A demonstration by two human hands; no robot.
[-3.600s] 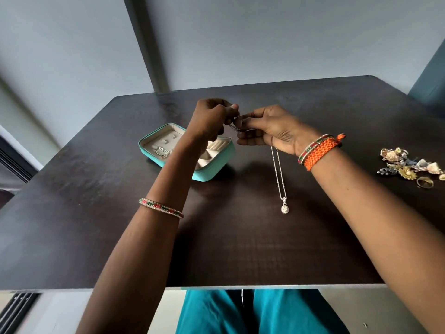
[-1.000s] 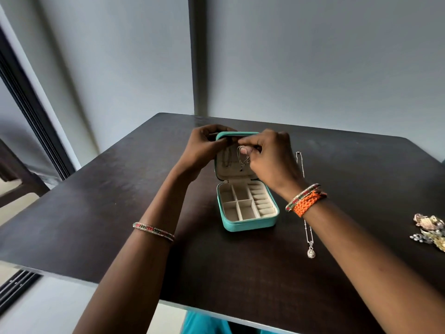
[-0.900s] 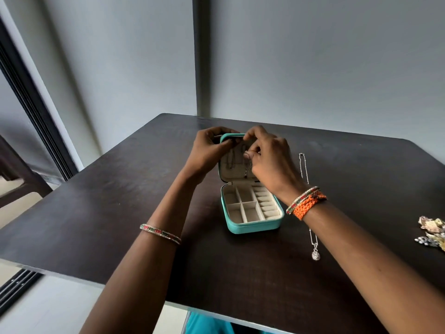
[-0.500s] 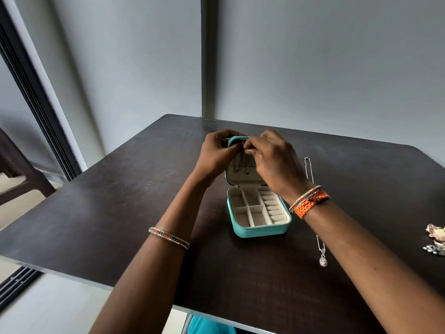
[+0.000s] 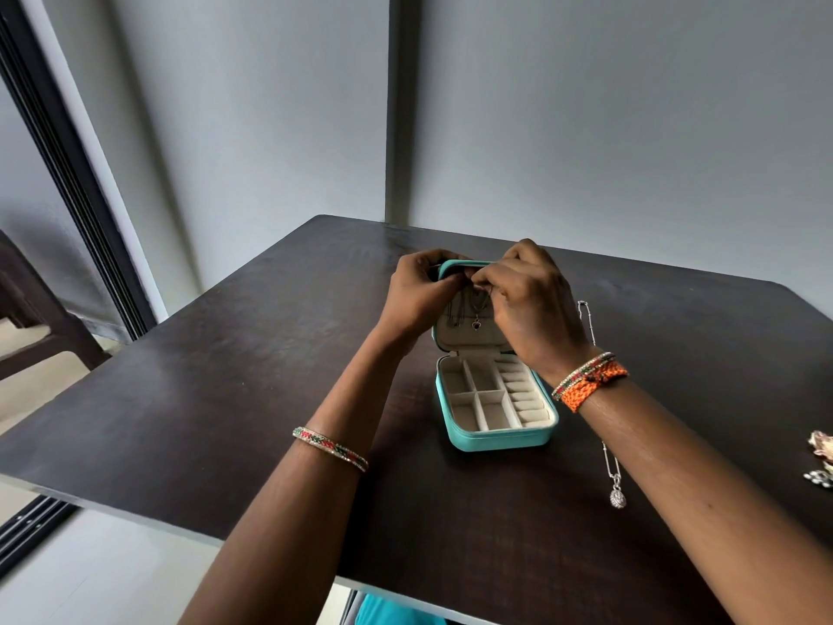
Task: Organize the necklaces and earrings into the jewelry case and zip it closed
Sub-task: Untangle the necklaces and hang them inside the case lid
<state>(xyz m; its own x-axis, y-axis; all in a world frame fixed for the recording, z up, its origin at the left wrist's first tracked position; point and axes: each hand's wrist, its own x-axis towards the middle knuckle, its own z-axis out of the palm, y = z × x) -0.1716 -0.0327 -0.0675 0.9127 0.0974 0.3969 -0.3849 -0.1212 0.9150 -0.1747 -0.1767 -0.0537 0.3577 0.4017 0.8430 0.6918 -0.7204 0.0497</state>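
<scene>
A teal jewelry case [image 5: 496, 439] stands open in the middle of the dark table, its lid upright. My left hand [image 5: 417, 293] grips the lid's top left edge. My right hand [image 5: 527, 300] pinches the top of a thin necklace with a small dark pendant [image 5: 476, 324] that hangs inside the lid. The cream compartments in the base hold nothing that I can see. A second silver necklace with a round pendant [image 5: 616, 497] lies on the table to the right of the case, partly hidden under my right forearm.
A pile of earrings and small jewelry [image 5: 821, 453] lies at the table's right edge, cut off by the frame. The dark table [image 5: 225, 399] meets a grey wall behind. A dark chair [image 5: 36, 318] stands off the table's left side.
Earlier the case lay flat and I held the silver necklace in the air. Now the lid stands upright, that necklace lies on the table, and my right hand has risen to the lid's top.
</scene>
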